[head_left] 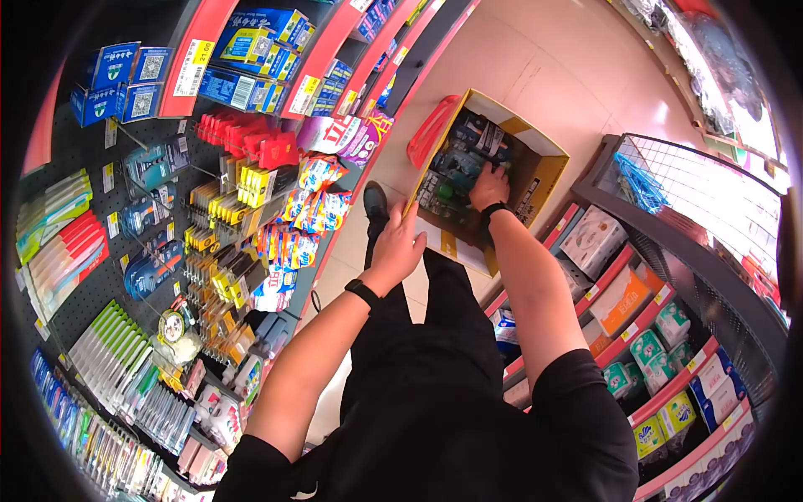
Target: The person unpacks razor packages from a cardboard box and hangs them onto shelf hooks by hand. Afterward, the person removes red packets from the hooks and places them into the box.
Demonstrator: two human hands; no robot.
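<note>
A yellow-edged cardboard box (548, 167) stands on the floor in front of me with its top open. Inside are several dark and clear bottles or packs (456, 167), too dim to name exactly. My left hand (396, 253) grips the box's near left edge, fingers on the rim and thumb apart. Reaching down into the box, my right hand (489, 188) has its fingers spread over the contents. Whether it touches one of the bottles I cannot make out. Both wrists wear black bands.
On the left, a pegboard shelf (100, 276) holds toothbrushes and hanging packs, with Tide bags (322, 209) near its edge. A red plastic stool or basket (431, 132) lies behind the box. To the right, shelves carry tissue packs (648, 356) below a wire rack (694, 167).
</note>
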